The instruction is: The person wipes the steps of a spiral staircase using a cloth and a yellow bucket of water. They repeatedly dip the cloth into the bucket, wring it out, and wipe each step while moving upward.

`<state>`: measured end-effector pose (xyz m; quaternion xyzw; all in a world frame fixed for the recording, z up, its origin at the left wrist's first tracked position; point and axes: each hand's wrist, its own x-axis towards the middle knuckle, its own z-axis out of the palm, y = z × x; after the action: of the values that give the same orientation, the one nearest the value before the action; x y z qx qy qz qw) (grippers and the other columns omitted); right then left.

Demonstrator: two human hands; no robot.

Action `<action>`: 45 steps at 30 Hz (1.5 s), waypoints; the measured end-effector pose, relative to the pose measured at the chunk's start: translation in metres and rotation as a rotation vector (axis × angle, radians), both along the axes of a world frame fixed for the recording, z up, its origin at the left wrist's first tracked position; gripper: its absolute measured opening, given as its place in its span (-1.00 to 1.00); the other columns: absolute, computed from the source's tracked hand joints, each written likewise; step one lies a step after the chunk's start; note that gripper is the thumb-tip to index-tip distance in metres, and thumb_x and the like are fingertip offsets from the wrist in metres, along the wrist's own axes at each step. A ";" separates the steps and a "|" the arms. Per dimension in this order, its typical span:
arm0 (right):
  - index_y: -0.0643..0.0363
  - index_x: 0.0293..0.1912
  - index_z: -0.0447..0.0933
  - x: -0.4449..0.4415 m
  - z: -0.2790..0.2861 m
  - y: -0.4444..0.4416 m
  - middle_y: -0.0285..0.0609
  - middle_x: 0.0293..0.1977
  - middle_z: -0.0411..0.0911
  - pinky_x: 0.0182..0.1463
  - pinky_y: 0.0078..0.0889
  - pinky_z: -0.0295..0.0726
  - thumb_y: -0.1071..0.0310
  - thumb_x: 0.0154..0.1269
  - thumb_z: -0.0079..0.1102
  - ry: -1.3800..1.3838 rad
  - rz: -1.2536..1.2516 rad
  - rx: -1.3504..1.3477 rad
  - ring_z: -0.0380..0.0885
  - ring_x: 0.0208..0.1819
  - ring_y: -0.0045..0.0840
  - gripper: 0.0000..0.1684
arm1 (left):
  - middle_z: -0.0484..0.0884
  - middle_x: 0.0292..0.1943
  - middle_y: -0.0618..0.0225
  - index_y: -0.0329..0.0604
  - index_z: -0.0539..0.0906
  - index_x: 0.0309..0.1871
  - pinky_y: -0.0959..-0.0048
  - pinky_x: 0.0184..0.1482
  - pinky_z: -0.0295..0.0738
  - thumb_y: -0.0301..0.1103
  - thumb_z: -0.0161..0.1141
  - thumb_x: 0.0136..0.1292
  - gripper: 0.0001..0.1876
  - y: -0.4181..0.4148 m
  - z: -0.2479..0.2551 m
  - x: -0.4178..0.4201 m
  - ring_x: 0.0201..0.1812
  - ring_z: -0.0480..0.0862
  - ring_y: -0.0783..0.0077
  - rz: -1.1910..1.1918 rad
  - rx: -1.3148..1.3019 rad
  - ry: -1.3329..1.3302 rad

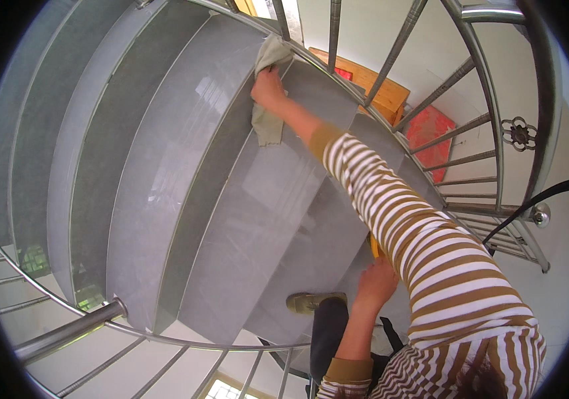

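Note:
My right hand (268, 89) is stretched out to the upper middle and grips a greyish-beige cloth (267, 127). One part of the cloth lies over the stair edge at the foot of the metal railing (334, 75); the other hangs below my hand across the riser onto the lower grey tread (259, 184). Lower down, beside my striped right sleeve, my left hand (378, 282) is closed around a yellow object (375, 248). The sleeve hides much of that object, so its kind cannot be told.
Curved grey stone stairs (165, 149) rise to the left between metal railings. My shoe (314, 302) rests on a lower step. Beyond the upper railing are a wooden piece of furniture (389, 97) and a red panel (426, 134). A black cable (534, 199) runs at the right.

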<state>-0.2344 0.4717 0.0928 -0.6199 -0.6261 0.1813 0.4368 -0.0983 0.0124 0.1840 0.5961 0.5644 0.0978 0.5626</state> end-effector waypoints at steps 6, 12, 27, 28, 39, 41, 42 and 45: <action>0.49 -0.06 0.49 0.000 0.014 -0.024 0.42 -0.07 0.50 0.10 0.00 0.53 0.44 0.08 0.14 -0.065 0.211 -0.135 0.53 0.01 0.13 -0.58 | 0.59 -0.07 0.00 -0.23 0.50 0.03 -0.01 -0.05 0.53 -0.18 0.10 0.29 -0.64 0.000 0.006 -0.013 -0.06 0.62 -0.08 -0.103 0.012 0.127; 0.38 -0.23 0.60 0.027 -0.003 0.024 0.26 -0.17 0.58 0.09 -0.05 0.54 0.31 0.06 0.21 -0.389 0.286 -0.166 0.58 -0.03 0.03 -0.67 | 0.61 -0.10 0.01 -0.23 0.54 -0.06 -0.02 -0.08 0.54 -0.22 0.13 0.26 -0.70 0.002 0.015 -0.001 -0.07 0.63 -0.09 0.015 0.055 -0.003; 0.35 -0.25 0.66 0.045 -0.031 0.046 0.25 -0.24 0.62 -0.01 -0.15 0.59 0.17 0.12 0.20 -0.624 0.541 -0.223 0.62 -0.08 -0.08 -0.61 | 0.60 -0.13 0.01 -0.19 0.50 -0.07 0.00 -0.06 0.53 -0.18 0.11 0.30 -0.71 0.005 0.016 -0.007 -0.08 0.62 -0.09 0.041 -0.012 0.030; 0.36 -0.22 0.64 0.041 -0.029 0.039 0.25 -0.21 0.62 0.00 -0.17 0.58 0.12 0.13 0.20 -0.377 0.405 -0.276 0.62 -0.08 -0.08 -0.56 | 0.60 -0.12 0.01 -0.19 0.50 -0.07 0.00 -0.06 0.53 -0.18 0.12 0.29 -0.71 0.004 0.013 -0.008 -0.08 0.62 -0.08 0.055 0.012 0.030; 0.49 -0.03 0.51 0.050 0.016 0.024 0.27 -0.03 0.56 0.13 -0.17 0.47 -0.18 0.13 0.24 0.220 0.148 -0.195 0.55 0.06 -0.06 -0.19 | 0.59 -0.08 0.04 -0.22 0.49 -0.07 -0.02 -0.05 0.52 -0.18 0.14 0.28 -0.69 0.008 0.013 -0.008 -0.05 0.62 -0.08 -0.043 0.002 0.088; 0.50 -0.04 0.51 0.049 0.015 0.022 0.30 -0.02 0.55 0.14 -0.16 0.47 -0.18 0.13 0.24 0.207 0.146 -0.176 0.55 0.07 -0.04 -0.19 | 0.59 -0.09 0.04 -0.22 0.49 -0.07 -0.02 -0.05 0.52 -0.19 0.15 0.27 -0.69 0.006 0.011 -0.007 -0.05 0.62 -0.07 -0.007 0.032 0.059; 0.50 -0.05 0.51 0.046 0.015 0.021 0.31 -0.03 0.55 0.14 -0.16 0.47 -0.18 0.13 0.24 0.202 0.138 -0.181 0.54 0.07 -0.03 -0.19 | 0.59 -0.09 0.04 -0.22 0.49 -0.07 -0.01 -0.06 0.52 -0.19 0.16 0.27 -0.69 0.005 0.011 -0.007 -0.06 0.62 -0.06 0.012 0.047 0.047; 0.50 -0.07 0.52 0.058 0.010 0.026 0.32 -0.03 0.55 0.12 -0.14 0.48 -0.17 0.12 0.25 0.148 0.109 -0.189 0.55 0.06 -0.01 -0.21 | 0.59 -0.10 0.05 -0.22 0.49 -0.07 -0.02 -0.06 0.52 -0.19 0.15 0.27 -0.69 0.008 0.012 -0.001 -0.07 0.62 -0.06 -0.036 0.047 0.048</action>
<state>-0.1767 0.4977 0.1024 -0.6084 -0.6052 0.3083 0.4107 -0.0990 0.0205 0.1959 0.6215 0.5644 0.0864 0.5364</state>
